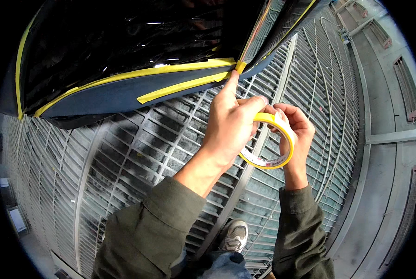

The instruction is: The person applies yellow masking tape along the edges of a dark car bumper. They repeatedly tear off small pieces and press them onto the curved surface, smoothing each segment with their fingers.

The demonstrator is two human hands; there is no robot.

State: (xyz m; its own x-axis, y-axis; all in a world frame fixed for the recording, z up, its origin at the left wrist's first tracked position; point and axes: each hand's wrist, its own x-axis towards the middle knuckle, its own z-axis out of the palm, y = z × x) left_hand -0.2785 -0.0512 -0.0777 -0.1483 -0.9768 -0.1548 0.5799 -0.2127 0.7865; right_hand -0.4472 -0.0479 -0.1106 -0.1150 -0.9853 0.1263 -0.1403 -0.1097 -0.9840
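Left hand (224,118): the first finger is stretched and its tip touches the small yellow tape piece (240,66) at the corner of the dark blue panel (101,96); the thumb points toward the right hand. The other fingers are curled and partly hidden, so I cannot tell if they pinch something.
Right hand (298,135): thumb and bent fingers are closed around the upper right side of the tape roll; some fingers are behind it.
Tape roll (269,163): yellow, with a pale printed core, in the right hand, below the corner and just beside the left hand; its middle is open and the floor bars show through.
Tape strips: one long strip (156,70) follows the edge of the black shiny sheet (124,37); a shorter strip (184,87) lies lower on the panel.
Floor grating (170,151): between its bars there is rough grey matter, hard to make out.
Cut off: the panel and sheet at the dark rim; a pale object (17,219) at far left is unclear.
Shoe (236,236): on the grating, partly visible.
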